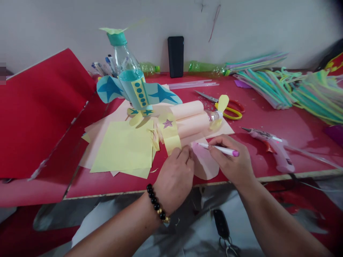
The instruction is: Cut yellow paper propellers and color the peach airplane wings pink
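My right hand (pixel 234 162) grips a white felt-tip marker (pixel 225 150) with a purple end, its tip on the rounded pink paper wing (pixel 206 167). A purple patch of colour shows at the tip. Curled fingers of my left hand (pixel 175 175) press on the wing's inner edge; what lies under them is hidden. The wing joins a toy plane (pixel 193 124), a plastic bottle wrapped in pink paper, lying on its side. Across it runs a yellow strip (pixel 171 130) bearing a purple star. A yellow propeller (pixel 223 103) sits at its cap end.
A blue bottle plane (pixel 131 89) stands behind yellow paper sheets (pixel 123 146). Scissors (pixel 227 110) and a glue gun (pixel 276 144) lie rightward. A black phone-like slab (pixel 176 57) leans on the wall near pipe cleaners (pixel 268 87). A red board (pixel 45 117) is left, a key (pixel 221 223) on my lap.
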A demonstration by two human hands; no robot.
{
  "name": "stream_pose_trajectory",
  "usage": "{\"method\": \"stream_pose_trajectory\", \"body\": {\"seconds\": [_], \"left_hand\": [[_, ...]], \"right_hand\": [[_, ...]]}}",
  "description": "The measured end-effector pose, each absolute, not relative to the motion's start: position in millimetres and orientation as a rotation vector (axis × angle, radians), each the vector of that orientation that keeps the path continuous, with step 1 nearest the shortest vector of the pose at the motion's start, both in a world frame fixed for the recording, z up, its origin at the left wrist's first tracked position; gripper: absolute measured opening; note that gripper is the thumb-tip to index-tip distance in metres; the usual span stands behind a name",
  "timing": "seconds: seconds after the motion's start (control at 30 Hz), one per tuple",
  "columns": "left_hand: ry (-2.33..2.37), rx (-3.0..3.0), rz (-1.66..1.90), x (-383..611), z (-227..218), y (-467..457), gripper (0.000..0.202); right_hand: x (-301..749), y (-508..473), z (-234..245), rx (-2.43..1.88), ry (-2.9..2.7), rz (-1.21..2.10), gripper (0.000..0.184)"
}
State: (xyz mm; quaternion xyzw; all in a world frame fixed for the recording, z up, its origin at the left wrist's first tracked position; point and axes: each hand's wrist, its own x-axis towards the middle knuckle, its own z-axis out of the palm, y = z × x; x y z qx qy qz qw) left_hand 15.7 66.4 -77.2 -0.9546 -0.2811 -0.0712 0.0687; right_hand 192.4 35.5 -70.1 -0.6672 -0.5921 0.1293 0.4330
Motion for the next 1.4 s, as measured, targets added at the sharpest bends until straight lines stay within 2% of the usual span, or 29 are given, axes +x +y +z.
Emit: {"method": "stream_pose_trajectory", "body": {"seconds": [0.53,0.77,1.1,1.27,1.4], "left_hand": [[-0.837,-2.853,-0.256,14.8,-77.8,65.6,0.036],[-0.837,-2.878,-0.243,15.5,-77.3,66.4,0.037],[-0.841,-2.888,-0.237,15.0,-76.0,65.3,0.037],[-0.843,-2.86,-0.258,14.8,-77.8,65.3,0.037],[-0.832,-2.863,-0.259,14.8,-78.3,65.1,0.037]], "right_hand": [[192.4,31.6,-67.1,-1.694,-1.429,0.273,0.011],[192.3,33.0,-66.7,-1.682,-1.462,0.296,0.004],[192.4,37.0,-70.5,-1.653,-1.52,0.384,0.004],[191.7,30.9,-65.9,-1.701,-1.422,0.292,0.012],[191.5,29.7,-62.6,-1.704,-1.405,0.283,0.011]]}}
